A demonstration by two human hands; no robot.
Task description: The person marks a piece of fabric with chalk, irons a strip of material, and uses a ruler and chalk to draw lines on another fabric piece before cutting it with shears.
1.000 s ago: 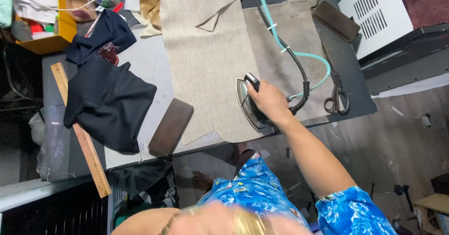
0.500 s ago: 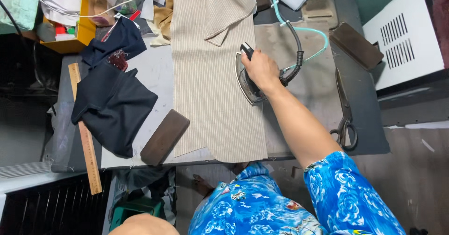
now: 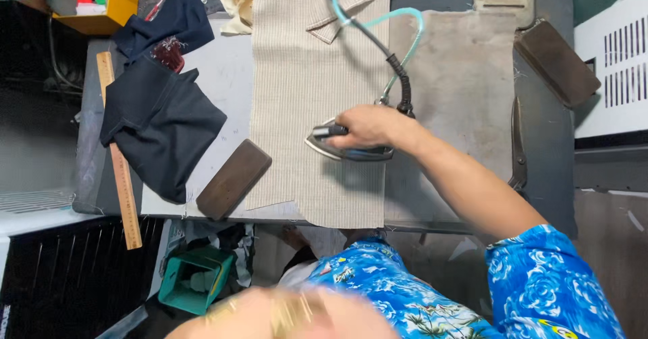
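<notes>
My right hand (image 3: 364, 126) grips the handle of a metal iron (image 3: 347, 151) that rests flat on a long beige striped fabric (image 3: 304, 75), near its right edge. A black cord and a teal hose (image 3: 398, 82) run from the iron toward the far side of the table. A blurred skin-coloured shape (image 3: 277, 315) at the bottom edge may be my left hand; its fingers cannot be made out. My blue patterned sleeve (image 3: 540, 285) fills the lower right.
A brown block (image 3: 233, 179) lies on the fabric's left edge. Left of it are a dark navy cloth (image 3: 158, 126) and a wooden ruler (image 3: 125, 197). Scissors (image 3: 518, 150) and a brown pad (image 3: 557, 62) lie right of the grey pressing mat (image 3: 466, 96). A green bin (image 3: 196, 278) stands below the table.
My right hand has slid the iron leftward, from the fabric's right edge further onto the striped fabric. The view has also shifted and come closer.
</notes>
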